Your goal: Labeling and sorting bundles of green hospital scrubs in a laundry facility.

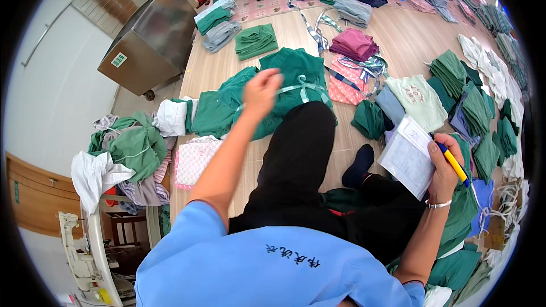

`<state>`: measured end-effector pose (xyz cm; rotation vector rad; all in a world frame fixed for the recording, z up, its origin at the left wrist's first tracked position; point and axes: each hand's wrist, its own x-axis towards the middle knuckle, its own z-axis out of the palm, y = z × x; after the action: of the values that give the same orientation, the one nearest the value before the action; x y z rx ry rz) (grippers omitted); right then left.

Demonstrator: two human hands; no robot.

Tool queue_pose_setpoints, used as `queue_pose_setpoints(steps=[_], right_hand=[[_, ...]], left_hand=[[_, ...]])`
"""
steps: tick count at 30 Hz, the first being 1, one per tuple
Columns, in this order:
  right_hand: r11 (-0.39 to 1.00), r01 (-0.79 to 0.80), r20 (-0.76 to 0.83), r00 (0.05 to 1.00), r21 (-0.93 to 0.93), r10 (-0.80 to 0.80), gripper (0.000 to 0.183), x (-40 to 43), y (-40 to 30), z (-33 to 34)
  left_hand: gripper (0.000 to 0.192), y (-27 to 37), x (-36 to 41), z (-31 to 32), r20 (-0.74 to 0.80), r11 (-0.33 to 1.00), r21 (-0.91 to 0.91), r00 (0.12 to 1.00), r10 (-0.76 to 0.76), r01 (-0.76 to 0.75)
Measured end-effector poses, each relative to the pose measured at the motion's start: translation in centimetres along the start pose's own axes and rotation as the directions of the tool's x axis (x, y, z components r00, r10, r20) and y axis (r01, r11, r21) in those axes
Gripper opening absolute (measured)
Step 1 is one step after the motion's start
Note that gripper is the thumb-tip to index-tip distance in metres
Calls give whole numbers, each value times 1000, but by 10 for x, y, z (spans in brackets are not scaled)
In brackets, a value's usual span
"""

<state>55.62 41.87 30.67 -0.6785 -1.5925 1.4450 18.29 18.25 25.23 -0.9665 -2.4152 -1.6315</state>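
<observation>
My right hand [445, 166] grips a pad of paper slips [407, 153], written on at its top, together with a yellow and blue pen [455, 163]. Blurred by motion, my left hand [262, 89] is raised with bent fingers over folded green cloth; I cannot make out anything in it. Just beyond it lies a bundle of green garments [294, 66], bound with a pale checked cloth strip [303, 87] tied in a bow. More green cloth [215, 108] is stacked to its left. My knee in black trousers [298, 149] hides the bundle's near edge.
Folded pink and purple cloth [354, 44] sits beyond the bundle, beside loose checked strips [315, 34]. Green garment stacks [473, 106] crowd the right. A heap of laundry [136, 145] and a metal cart [149, 38] stand left. Other people sit at the far end.
</observation>
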Motion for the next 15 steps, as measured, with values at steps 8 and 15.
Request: queue_pose_setpoints(steps=[8, 15], right_hand=[[997, -60, 99, 994, 41, 55, 22, 44, 7, 64], [981, -168, 87, 983, 94, 160, 22, 82, 22, 126]], left_hand=[[37, -84, 16, -1, 316, 620, 668, 912, 263, -411], [20, -98, 105, 17, 353, 572, 705, 907, 229, -419]])
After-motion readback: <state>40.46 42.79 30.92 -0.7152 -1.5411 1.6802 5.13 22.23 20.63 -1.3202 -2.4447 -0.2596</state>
